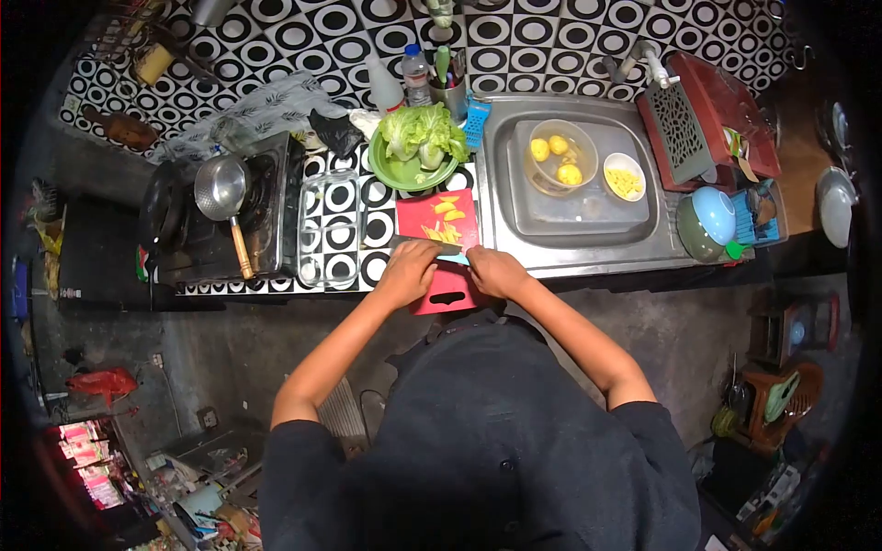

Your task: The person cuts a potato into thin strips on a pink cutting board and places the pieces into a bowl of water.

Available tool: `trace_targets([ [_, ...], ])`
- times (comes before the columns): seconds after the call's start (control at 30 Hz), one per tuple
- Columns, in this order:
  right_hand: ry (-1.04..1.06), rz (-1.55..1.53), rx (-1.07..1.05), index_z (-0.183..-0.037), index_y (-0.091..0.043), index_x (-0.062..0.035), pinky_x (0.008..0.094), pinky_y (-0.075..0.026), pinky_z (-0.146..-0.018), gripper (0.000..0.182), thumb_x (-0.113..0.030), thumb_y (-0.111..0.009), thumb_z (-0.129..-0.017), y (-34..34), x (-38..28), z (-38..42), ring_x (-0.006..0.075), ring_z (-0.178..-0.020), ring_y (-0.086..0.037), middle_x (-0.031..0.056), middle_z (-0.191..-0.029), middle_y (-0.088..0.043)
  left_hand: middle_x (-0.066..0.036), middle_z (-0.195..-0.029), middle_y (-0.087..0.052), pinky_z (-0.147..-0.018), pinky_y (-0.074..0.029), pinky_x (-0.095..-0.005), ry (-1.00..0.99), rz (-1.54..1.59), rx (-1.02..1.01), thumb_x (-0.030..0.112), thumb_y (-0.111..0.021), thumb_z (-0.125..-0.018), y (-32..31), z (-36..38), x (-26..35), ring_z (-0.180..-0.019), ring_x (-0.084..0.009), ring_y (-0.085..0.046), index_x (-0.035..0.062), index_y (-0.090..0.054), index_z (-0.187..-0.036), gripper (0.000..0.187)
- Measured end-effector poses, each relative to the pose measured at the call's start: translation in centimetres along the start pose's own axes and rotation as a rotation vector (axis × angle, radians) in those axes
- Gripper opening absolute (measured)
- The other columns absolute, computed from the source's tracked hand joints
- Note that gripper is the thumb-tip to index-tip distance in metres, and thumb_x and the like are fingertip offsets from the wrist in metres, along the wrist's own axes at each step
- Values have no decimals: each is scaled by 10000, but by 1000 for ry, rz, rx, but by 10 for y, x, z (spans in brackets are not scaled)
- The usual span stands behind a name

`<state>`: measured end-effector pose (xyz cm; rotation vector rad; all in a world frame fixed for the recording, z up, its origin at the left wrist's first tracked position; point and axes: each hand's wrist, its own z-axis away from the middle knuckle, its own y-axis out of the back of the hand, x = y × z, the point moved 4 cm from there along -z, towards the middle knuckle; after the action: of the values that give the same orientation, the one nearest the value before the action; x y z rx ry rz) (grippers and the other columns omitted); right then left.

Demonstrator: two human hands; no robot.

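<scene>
My right hand (496, 273) is closed around the light blue handle of a knife (450, 248), its blade lying across a red cutting board (412, 219). My left hand (407, 274) rests at the board's left edge, fingers bent together by the blade; whatever they pinch is hidden. Just beyond the blade are yellow potato pieces (448, 216), some in a cluster by the knife. In the sink, a clear bowl (588, 147) holds peeled yellow potatoes (570, 174) in water. Beside it a small white bowl (640, 186) contains cut yellow pieces.
Behind the board stands a green basin (381, 165) of lettuce (423, 138). A glass dish (329, 275) lies left, then a stove (266, 197) with a perforated ladle (222, 186). Right of the metal sink (560, 253) are a red dish rack (671, 138) and stacked bowls (703, 225).
</scene>
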<state>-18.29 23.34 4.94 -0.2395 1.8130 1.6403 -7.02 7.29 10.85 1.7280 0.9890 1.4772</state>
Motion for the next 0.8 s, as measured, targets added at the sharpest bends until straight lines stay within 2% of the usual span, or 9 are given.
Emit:
trace_targets([
  [0.03,32,7,12,-1058,-527,9,498,-520,-785,227,-130,-595,-893,4,0,0,407,-917,-642,214,-962,-636,-152,-1240,-616,-1058,-395,-442,-1,-22,-62,123,-651,-864,-3,-2,-3,-1192,-333,-550,5,-624,-1203,360],
  [0.13,135,53,31,-1039,-526,-2,478,-525,-774,234,-87,-608,-838,14,-1,0,383,-915,-640,192,-941,-624,-162,-1244,-614,-1056,-396,-451,-14,-3,-139,167,-649,-900,-3,-8,1,-1199,-338,-550,14,-613,-1238,373],
  [0.27,222,87,76,-1022,-524,-13,453,-532,-764,261,-47,-610,-778,20,1,0,355,-921,-639,167,-938,-611,-166,-1287,-602,-1070,-389,-449,-38,-9,-185,226,-631,-933,-7,-16,8,-1225,-337,-540,11,-594,-1286,415],
  [0.43,247,104,13,-1024,-527,-11,444,-540,-763,250,-44,-600,-787,17,6,-5,348,-935,-639,161,-962,-611,-174,-1313,-588,-1085,-376,-449,-9,6,-277,266,-581,-969,-14,-25,9,-1249,-342,-524,-3,-570,-1322,444],
  [0.57,262,160,-19,-1109,-561,9,413,-559,-786,281,-81,-552,-843,22,8,-10,314,-951,-658,159,-996,-637,-177,-1338,-577,-1089,-362,-449,14,-4,-258,274,-563,-981,-22,-25,5,-1278,-331,-506,-13,-569,-1319,443],
  [0.8,282,158,10,-1145,-572,13,406,-561,-789,305,-93,-562,-858,21,18,-13,310,-957,-657,153,-1009,-640,-180,-1337,-578,-1090,-356,-454,85,-38,-240,275,-521,-999,-30,-39,-8,-1278,-342,-507,-14,-567,-1314,431],
])
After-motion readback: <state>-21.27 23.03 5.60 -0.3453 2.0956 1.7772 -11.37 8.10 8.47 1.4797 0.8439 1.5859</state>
